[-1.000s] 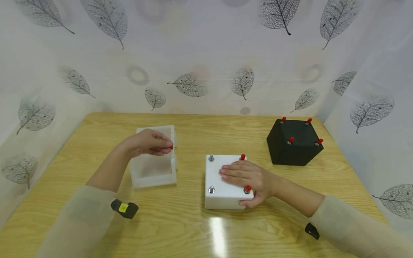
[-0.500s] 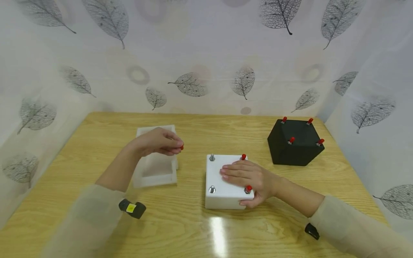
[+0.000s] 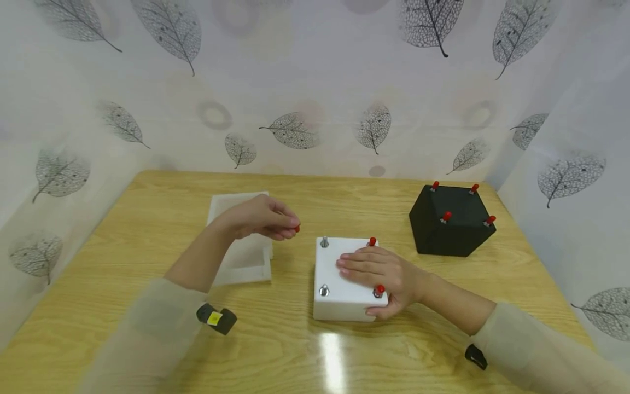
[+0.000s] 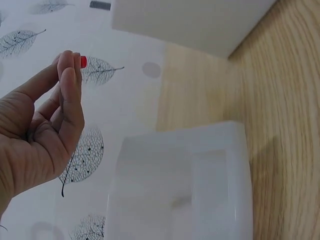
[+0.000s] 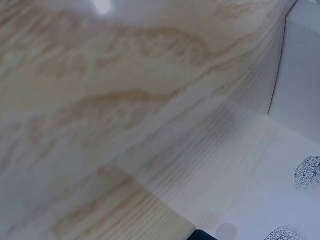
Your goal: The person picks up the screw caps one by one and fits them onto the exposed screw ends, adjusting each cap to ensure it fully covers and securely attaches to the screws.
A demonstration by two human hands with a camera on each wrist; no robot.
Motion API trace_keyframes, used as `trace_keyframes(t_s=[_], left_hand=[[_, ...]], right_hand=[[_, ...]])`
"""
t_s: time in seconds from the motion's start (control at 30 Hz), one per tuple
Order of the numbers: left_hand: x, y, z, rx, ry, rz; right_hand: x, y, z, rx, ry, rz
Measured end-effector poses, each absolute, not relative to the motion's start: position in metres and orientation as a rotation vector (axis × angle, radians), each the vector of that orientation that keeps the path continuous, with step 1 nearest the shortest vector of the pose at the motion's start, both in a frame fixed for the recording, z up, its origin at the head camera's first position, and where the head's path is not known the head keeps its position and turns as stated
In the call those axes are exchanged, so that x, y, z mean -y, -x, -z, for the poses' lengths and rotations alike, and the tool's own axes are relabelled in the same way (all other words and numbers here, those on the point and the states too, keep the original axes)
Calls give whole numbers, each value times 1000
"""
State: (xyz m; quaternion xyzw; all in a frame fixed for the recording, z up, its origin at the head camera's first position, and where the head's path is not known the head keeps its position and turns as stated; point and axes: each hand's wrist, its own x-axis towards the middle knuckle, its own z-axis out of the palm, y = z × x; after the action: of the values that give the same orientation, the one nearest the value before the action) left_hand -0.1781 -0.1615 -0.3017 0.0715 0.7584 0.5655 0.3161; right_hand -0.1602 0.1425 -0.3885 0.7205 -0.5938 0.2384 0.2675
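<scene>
My left hand (image 3: 266, 218) is in the air between the white tray and the white box, pinching a small red cap (image 3: 297, 227) in its fingertips. In the left wrist view the cap (image 4: 83, 62) pokes out past the fingers. The white box (image 3: 339, 311) has bare metal posts at its two left corners, such as the near-left post (image 3: 324, 290). Red caps cover the two right posts, among them the near-right cap (image 3: 380, 289). My right hand (image 3: 381, 271) rests on the box top with straight fingers, thumb against the near side. The right wrist view does not show this hand.
A shallow white tray (image 3: 251, 274) lies left of the box, partly covered by my left forearm. A black box (image 3: 443, 241) with several red-capped posts stands at the back right of the wooden table (image 3: 275, 350). A leaf-patterned curtain (image 3: 320, 71) surrounds the table's back and sides.
My left hand has moved right from over the tray, carrying the red cap towards the white box. My right hand and the white box have kept their place.
</scene>
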Motion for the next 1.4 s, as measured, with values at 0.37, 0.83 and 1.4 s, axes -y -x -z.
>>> trace_keyframes(t_s=[0.37, 0.83, 1.4], left_hand=[[137, 175, 298, -1946, -284, -1495], [115, 168, 286, -1972, -364, -1411], [112, 172, 293, -2037, -346, -1356]], right_hand=[[-144, 158, 390, 1628, -1937, -648], [-144, 159, 389, 1633, -1938, -648], [-145, 159, 389, 1640, -1942, -651]])
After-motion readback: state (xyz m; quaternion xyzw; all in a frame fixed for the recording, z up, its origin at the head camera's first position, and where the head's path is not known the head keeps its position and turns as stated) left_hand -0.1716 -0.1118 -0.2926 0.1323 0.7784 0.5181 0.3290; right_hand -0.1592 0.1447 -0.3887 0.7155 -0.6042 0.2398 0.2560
